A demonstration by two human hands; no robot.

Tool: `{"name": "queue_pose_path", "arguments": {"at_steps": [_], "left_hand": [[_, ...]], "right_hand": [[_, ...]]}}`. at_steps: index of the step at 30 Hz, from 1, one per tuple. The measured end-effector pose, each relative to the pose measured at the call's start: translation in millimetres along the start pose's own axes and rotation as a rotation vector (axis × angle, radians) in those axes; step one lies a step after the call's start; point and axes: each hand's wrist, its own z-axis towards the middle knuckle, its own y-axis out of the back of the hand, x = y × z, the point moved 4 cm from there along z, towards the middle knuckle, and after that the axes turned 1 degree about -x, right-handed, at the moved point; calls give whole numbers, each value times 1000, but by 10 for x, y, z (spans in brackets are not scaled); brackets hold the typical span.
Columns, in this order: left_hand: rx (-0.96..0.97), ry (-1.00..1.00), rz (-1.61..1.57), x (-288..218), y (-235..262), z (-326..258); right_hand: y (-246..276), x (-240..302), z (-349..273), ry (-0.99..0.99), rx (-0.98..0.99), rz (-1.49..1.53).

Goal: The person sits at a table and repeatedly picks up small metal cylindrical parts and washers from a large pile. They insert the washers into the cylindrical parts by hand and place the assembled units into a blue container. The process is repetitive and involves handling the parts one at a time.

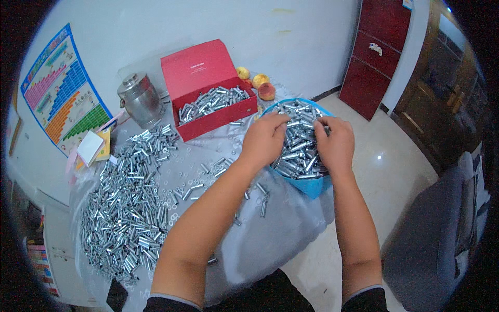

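Note:
At the table's right side stands a blue bag-like container (311,188), heaped with shiny silver bolt-like metal sleeves (299,151). My left hand (264,138) is over the left part of the heap, its fingers curled towards the pieces. On the opposite side my right hand (336,144) bends its fingers and thumb down onto the pieces. What either hand grips, if anything, is too small or hidden to make out. Behind my left hand, a red box (215,117) with its lid raised holds more of these metal pieces.
A large spread of metal sleeves (125,213) covers the left of the plastic-covered table (260,244), with small rings (174,200) scattered beside it. A metal canister (139,99) and several round fruits (266,91) stand at the back. A grey sofa (426,239) is at right.

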Motion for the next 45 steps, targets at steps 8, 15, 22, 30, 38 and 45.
{"name": "queue_pose_path", "arguments": {"at_steps": [8,15,22,30,38,45], "left_hand": [[-78,307,-157,351,823,-461],[-155,512,-143,497,1560,-1144],[-275,614,-161,526,2115,-1739],[-368,683,-109,675,2487,-2143],[-366,651,148,785,2635,-2296],[75,460,629,706,2615,-2251]], "right_hand": [[94,705,-215,183,-71,158],[-342,1361,-617,321,58,423],[-1062,1730,-1009,190,350,449],[-1480,1978,-1367,274,588,299],[-1620,2076,-1489,334,730,235],[-1588,2089,-1553,347,685,266]]}}
